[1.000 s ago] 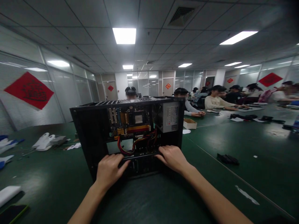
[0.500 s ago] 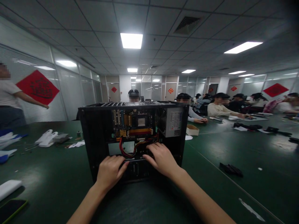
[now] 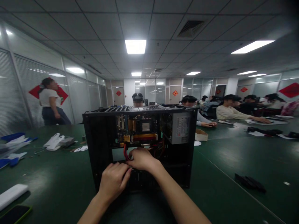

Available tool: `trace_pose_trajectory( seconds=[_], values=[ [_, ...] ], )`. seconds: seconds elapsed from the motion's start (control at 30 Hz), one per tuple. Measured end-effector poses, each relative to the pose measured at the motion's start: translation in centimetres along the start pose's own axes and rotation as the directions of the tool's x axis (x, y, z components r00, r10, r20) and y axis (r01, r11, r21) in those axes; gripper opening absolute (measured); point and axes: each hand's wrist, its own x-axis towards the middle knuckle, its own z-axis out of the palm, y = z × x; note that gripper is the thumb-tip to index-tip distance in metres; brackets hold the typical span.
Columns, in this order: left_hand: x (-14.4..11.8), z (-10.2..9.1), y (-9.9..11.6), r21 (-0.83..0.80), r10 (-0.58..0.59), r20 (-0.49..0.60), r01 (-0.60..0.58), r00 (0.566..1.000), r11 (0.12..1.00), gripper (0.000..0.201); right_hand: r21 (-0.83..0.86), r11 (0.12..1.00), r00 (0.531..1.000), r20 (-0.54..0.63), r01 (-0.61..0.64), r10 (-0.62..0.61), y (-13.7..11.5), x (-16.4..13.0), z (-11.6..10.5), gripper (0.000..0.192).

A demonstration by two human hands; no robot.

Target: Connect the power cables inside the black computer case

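An open black computer case [image 3: 95, 146] stands upright on the green table [image 3: 221, 174] in front of me. Inside it are a motherboard [image 3: 137, 130], a grey power supply [image 3: 181, 127] and red cables [image 3: 125, 151]. My right hand [image 3: 141, 159] reaches into the case below the motherboard, with its fingers closed around the red cables. Just below and to its left, my left hand [image 3: 113, 181] rests curled on the case's lower frame, its fingertips next to the right hand.
White gloves and small parts [image 3: 56, 141] lie at the left. A phone [image 3: 14, 214] and a white block [image 3: 11, 194] sit at the near left. A black item [image 3: 249, 182] lies right. Several people sit at the far tables; a person [image 3: 51, 102] stands left.
My right hand has moved left from the case's lower right edge into the middle and closed on the red cables. My view shifted left, and a standing person came into view.
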Motion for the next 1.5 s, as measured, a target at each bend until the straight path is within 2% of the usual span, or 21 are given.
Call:
trace_pose_trajectory(
  seconds=[0.1,0.2,0.3,0.37,0.43,0.5,0.6,0.7,0.87,1.0,1.1,1.2,1.37,1.43,1.5],
  values=[
    [0.0,-0.2,0.3,-0.027,-0.053,0.024,0.053,0.998,0.998,0.03,0.167,0.986,0.995,-0.098,-0.006,0.023,1.2,-0.4,-1.1,0.022],
    [0.4,-0.6,0.7,-0.128,-0.173,0.042,0.177,0.984,0.976,0.026,0.439,0.899,0.99,-0.125,-0.001,0.062,2.7,-1.1,-3.1,0.029],
    [1.5,-1.2,1.1,-0.33,-0.327,0.039,0.321,0.944,0.888,0.021,0.608,0.794,0.991,-0.119,0.019,0.067,3.4,-2.6,-5.9,0.029],
    [3.0,-1.8,1.4,-0.476,-0.403,0.044,0.374,0.914,0.796,0.037,0.656,0.754,0.99,-0.112,0.013,0.08,3.3,-3.7,-7.5,0.028],
    [4.9,-2.7,1.7,-0.562,-0.405,0.051,0.362,0.913,0.744,0.058,0.69,0.724,0.988,-0.118,0.007,0.102,3.0,-4.5,-8.7,0.029],
    [7.0,-3.8,1.9,-0.575,-0.361,0.039,0.316,0.932,0.755,0.06,0.709,0.705,0.983,-0.137,0.013,0.12,3.0,-5.0,-9.3,0.032],
    [9.8,-5.3,2.2,-0.567,-0.3,-0.026,0.233,0.954,0.79,0.044,0.722,0.691,0.98,-0.154,0.025,0.125,3.3,-5.3,-9.6,0.039],
    [11.6,-6.0,2.3,-0.579,-0.258,-0.051,0.182,0.965,0.795,0.028,0.738,0.674,0.978,-0.155,0.023,0.137,3.5,-5.4,-9.8,0.042],
    [12.5,-5.2,2.0,-0.627,-0.283,-0.064,0.182,0.957,0.757,0.03,0.774,0.633,0.983,-0.124,0.008,0.139,3.4,-5.8,-10.2,0.04],
    [12.2,-4.8,1.3,-0.705,-0.288,0.037,0.229,0.957,0.671,0.036,0.737,0.675,0.992,-0.092,0.011,0.085,3.0,-6.1,-10.4,0.04],
    [11.9,-5.0,0.6,-0.698,-0.259,0.079,0.239,0.963,0.675,0.036,0.709,0.705,0.998,-0.045,0.002,0.043,2.6,-6.1,-10.1,0.04],
    [11.8,-4.9,0.0,-0.658,-0.215,0.058,0.199,0.975,0.727,0.031,0.668,0.744,1.0,-0.021,0.023,-0.012,2.0,-5.9,-9.5,0.039],
    [11.6,-4.4,0.0,-0.572,-0.16,-0.041,0.108,0.986,0.813,0.028,0.556,0.828,0.997,-0.04,0.076,-0.065,1.4,-5.7,-8.9,0.039],
    [11.6,-4.0,0.1,-0.566,-0.145,-0.076,0.077,0.986,0.82,0.029,0.47,0.876,0.993,-0.093,0.112,-0.077,1.4,-5.7,-9.0,0.04],
    [11.5,-3.6,0.3,-0.572,-0.128,-0.097,0.05,0.987,0.819,0.03,0.338,0.932,0.975,-0.214,0.129,-0.057,1.6,-5.7,-9.0,0.039]
  ],
)
